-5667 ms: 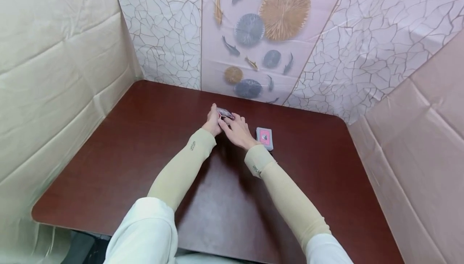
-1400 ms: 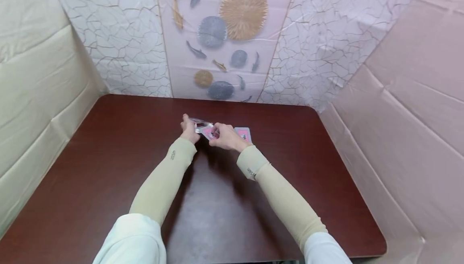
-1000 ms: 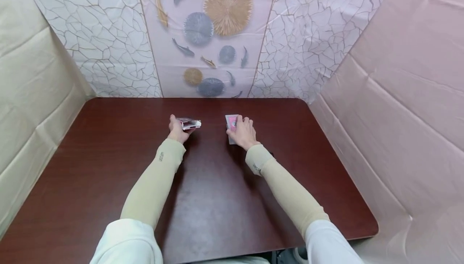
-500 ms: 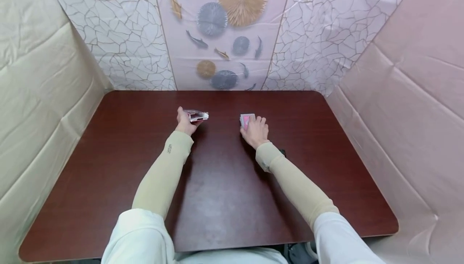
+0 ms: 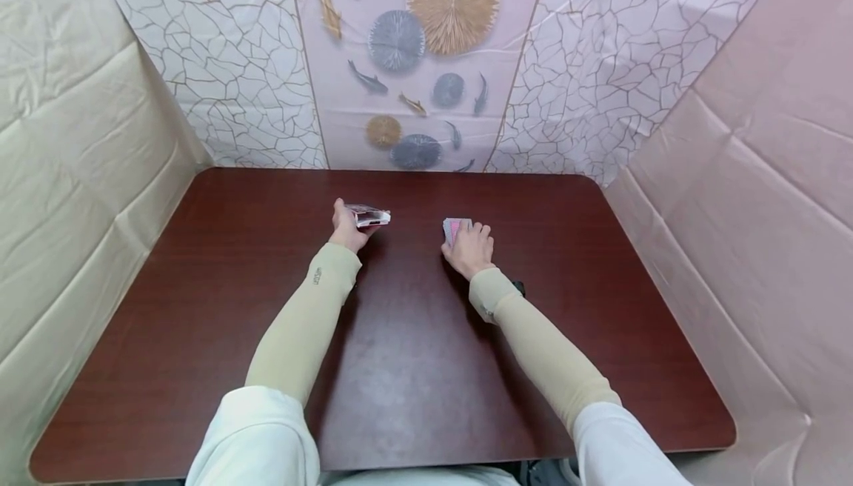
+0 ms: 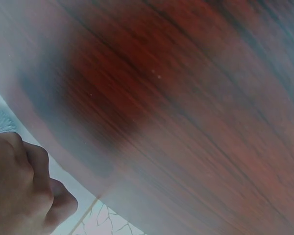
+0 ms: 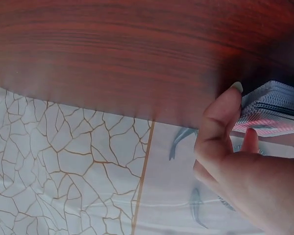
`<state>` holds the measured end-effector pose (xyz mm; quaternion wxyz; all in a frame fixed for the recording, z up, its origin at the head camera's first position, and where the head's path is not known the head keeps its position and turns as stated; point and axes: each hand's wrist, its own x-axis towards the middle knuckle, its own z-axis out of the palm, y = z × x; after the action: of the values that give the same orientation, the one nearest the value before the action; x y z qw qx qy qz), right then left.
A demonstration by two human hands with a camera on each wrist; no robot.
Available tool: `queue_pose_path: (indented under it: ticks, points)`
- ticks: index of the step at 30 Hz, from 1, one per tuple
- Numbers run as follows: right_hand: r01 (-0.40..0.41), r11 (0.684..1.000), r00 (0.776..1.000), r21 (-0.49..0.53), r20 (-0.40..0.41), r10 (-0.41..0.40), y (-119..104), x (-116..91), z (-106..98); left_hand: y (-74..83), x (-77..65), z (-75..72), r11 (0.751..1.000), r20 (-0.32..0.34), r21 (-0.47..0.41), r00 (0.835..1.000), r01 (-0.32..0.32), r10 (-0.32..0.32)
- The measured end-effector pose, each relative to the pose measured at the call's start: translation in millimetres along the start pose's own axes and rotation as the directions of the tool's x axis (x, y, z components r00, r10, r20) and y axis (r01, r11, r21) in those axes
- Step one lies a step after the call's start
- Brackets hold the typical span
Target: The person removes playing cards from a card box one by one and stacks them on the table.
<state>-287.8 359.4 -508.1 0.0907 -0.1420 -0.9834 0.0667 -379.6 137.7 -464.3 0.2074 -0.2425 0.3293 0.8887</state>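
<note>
The hands are held well apart over the far half of the table (image 5: pixel 413 367), and each is occupied. By the left hand (image 5: pixel 346 230) a small box (image 5: pixel 372 218) is gripped, its far end hidden by the fingers. The pale-rimmed mouth of the box is turned towards the person and the right, and its upper side is seen to shine. In the left wrist view only the curled knuckles are shown at the lower left corner; the box is hidden there.

By the right hand (image 5: pixel 472 249) a deck of cards (image 5: pixel 455 228) is held, to the right of the box and separated from it by a stretch of bare table. The pink back of the top card, bordered in grey, is turned upwards and partly covered by the fingers. In the right wrist view one fingertip is placed at the edge of the deck and another is seen near the pink back; the layered grey edges are shown below the back. Whether the deck is touched to the table or lifted slightly cannot be told.

Both forearms are covered by tight pale sleeves (image 5: pixel 293 334). Beside the right cuff a dark object (image 5: pixel 518 288) is partly seen. Behind the table a wall (image 5: pixel 240 49) is covered with a cracked pattern, interrupted by a panel (image 5: pixel 340 119) on which fish and round shapes are printed.
</note>
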Motion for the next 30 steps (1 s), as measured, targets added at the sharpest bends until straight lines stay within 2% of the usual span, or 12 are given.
queue_pose_path:
  ticks: [4,7,10,12,14,17,20,22,24,26,30]
  points:
    - [-0.005,1.000,1.000,0.008,0.021,0.005,-5,4,-1,1.9,-0.4,-1.2,1.000,0.008,-0.007,1.000,-0.002,0.002]
    - [-0.011,0.999,1.000,0.042,0.006,0.011,-8,7,-2,4.2,-2.0,-2.0,1.000,0.011,0.000,1.000,-0.003,0.003]
    - [0.022,0.994,0.996,0.110,-0.090,-0.012,-15,8,-6,6.4,-4.7,-1.7,1.000,0.007,0.021,1.000,-0.008,0.008]
    - [0.090,0.975,0.983,0.202,-0.174,-0.055,-25,7,-13,8.0,-6.3,-1.4,0.999,0.003,0.032,1.000,-0.015,0.015]
    - [0.191,0.935,0.963,0.300,-0.240,-0.120,-38,6,-23,9.2,-7.2,-0.6,0.999,0.001,0.039,1.000,-0.024,0.024]
    - [0.336,0.836,0.934,0.433,-0.268,-0.236,-60,2,-40,10.3,-6.7,1.9,0.999,0.015,0.041,1.000,-0.023,0.022]
    - [0.429,0.769,0.902,0.474,-0.267,-0.339,-78,0,-52,11.0,-5.1,7.3,0.999,0.024,0.046,0.999,-0.027,0.026]
    - [0.471,0.749,0.882,0.467,-0.273,-0.384,-85,0,-56,10.9,-4.2,13.0,0.998,0.035,0.050,0.999,-0.039,0.037]
    - [0.489,0.744,0.872,0.456,-0.276,-0.404,-89,1,-60,10.1,-3.5,19.8,0.998,0.038,0.050,0.998,-0.049,0.048]
    - [0.489,0.748,0.872,0.448,-0.263,-0.412,-92,2,-63,8.3,-2.3,25.9,0.997,0.044,0.058,0.998,-0.055,0.053]
    - [0.444,0.780,0.896,0.442,-0.208,-0.392,-96,3,-61,3.5,0.4,31.4,0.996,0.037,0.077,0.998,-0.048,0.045]
